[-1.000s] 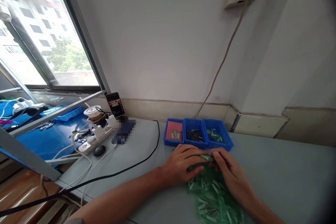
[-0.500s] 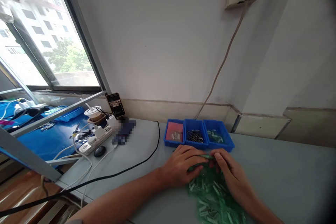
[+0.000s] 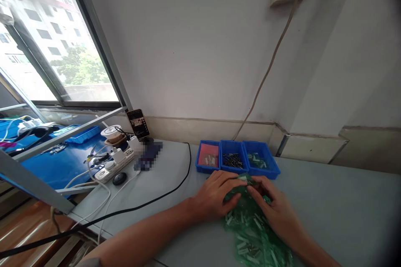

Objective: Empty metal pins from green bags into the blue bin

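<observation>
A green see-through plastic bag [image 3: 255, 233] full of small pale parts lies on the grey table [image 3: 344, 208] in front of me. My left hand [image 3: 216, 196] rests on the bag's upper left side, fingers curled and pinching its top edge. My right hand [image 3: 277, 210] lies on the bag's right side, its fingertips pinching the same top edge close to the left fingers. The bag's mouth is bunched between the two hands. Just beyond them stand three blue bins.
The blue bins hold a pink pad with small parts [image 3: 207, 157], dark pins [image 3: 232, 160] and green-tinted parts [image 3: 258, 159]. A black cable [image 3: 156, 198] crosses the table. To the left are a power strip [image 3: 111, 167], a phone on a stand [image 3: 138, 124] and a cup [image 3: 111, 133].
Both hands have lifted and gathered the bag's top edge slightly toward the bins; the bag's mouth now stands bunched higher between the fingers. The arms have barely moved.
</observation>
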Motion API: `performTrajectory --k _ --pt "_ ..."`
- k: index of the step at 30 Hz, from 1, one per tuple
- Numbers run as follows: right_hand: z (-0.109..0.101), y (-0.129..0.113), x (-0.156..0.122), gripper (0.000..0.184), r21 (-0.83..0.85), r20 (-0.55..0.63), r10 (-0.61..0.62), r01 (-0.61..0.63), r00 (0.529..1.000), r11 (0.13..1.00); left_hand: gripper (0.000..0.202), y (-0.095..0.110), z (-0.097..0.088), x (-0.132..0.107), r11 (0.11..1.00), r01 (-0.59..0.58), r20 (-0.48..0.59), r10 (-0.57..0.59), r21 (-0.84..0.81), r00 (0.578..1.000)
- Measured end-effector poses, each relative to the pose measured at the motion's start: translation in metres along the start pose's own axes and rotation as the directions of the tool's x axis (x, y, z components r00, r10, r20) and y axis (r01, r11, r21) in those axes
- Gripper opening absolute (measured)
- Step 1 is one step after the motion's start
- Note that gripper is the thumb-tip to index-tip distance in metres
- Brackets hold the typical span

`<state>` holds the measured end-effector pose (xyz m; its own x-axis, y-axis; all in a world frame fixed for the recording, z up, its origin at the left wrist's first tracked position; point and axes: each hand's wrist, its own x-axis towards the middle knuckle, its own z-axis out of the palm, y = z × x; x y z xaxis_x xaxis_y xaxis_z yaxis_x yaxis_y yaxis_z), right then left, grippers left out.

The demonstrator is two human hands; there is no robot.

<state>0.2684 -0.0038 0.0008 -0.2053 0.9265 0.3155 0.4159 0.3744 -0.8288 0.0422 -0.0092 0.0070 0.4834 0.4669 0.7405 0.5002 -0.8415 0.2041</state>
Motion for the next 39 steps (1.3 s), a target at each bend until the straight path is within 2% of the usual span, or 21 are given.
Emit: performTrajectory --k 10,16,20,25,30,35,39 --pt "0.001 0.001 0.002 0.035 -0.06 -0.06 -0.04 0.037 0.997 0.998 0.035 -0.001 0.0 0.0 1.0 0.021 0.051 -0.021 0.002 0.998" --pt "0.002 0.006 0.002 0.035 -0.073 -0.091 -0.092 0.085 0.992 0.994 0.035 -0.001 0.0 0.0 1.0 0.011 -0.004 -0.011 -0.015 1.0" --pt "0.003 0.013 0.0 0.039 -0.036 -0.051 -0.031 0.029 0.998 0.999 0.037 -0.001 -0.001 0.0 0.999 0.015 0.008 -0.015 -0.044 1.0" --pt "0.005 0.014 -0.001 0.044 0.062 -0.061 -0.04 0.044 0.997 0.997 0.037 0.0 -0.002 0.001 0.998 0.027 0.02 -0.026 -0.053 0.999" --pt "0.003 0.01 -0.001 0.035 0.086 -0.074 -0.037 0.043 0.997 0.995 0.037 0.0 -0.002 0.002 0.999 0.028 0.01 -0.027 -0.045 1.0" --pt "0.002 0.012 -0.003 0.029 0.007 -0.045 -0.031 0.031 0.998 0.999 0.037 0.001 -0.004 0.003 0.999 0.034 0.017 -0.034 -0.04 0.999" --pt "0.002 0.015 -0.003 0.024 -0.035 -0.035 -0.069 0.068 0.997 0.997 0.038 0.001 -0.003 0.002 0.999 0.026 0.003 -0.026 -0.039 1.0"
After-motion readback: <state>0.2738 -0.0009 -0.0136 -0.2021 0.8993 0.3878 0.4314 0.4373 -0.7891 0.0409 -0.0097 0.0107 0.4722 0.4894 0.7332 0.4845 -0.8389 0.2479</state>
